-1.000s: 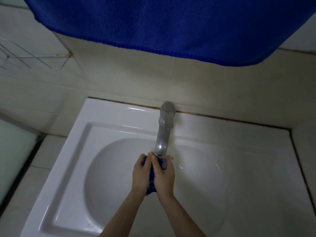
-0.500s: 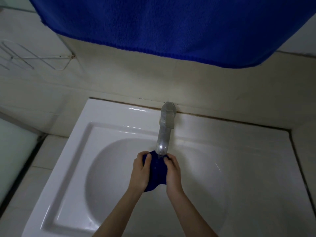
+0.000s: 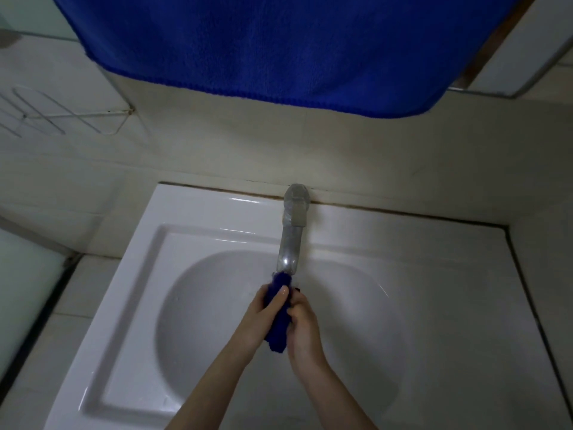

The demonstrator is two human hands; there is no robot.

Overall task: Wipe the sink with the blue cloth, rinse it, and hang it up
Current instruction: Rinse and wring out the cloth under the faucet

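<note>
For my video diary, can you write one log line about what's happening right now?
step: rinse | left hand: grips blue cloth | right hand: grips blue cloth | place: under faucet, over sink

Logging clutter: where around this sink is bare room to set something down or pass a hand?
Free: the sink rim right of the faucet, up to the wall; the left rim beside the tiled ledge. Crowded: under the spout, where the left hand and right hand grip the blue cloth.

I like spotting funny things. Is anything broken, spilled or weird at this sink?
Nothing is broken or spilled. Only the seam between the white square sink and the cream tiled wall looks odd: a dark, grimy line runs along it.
</note>
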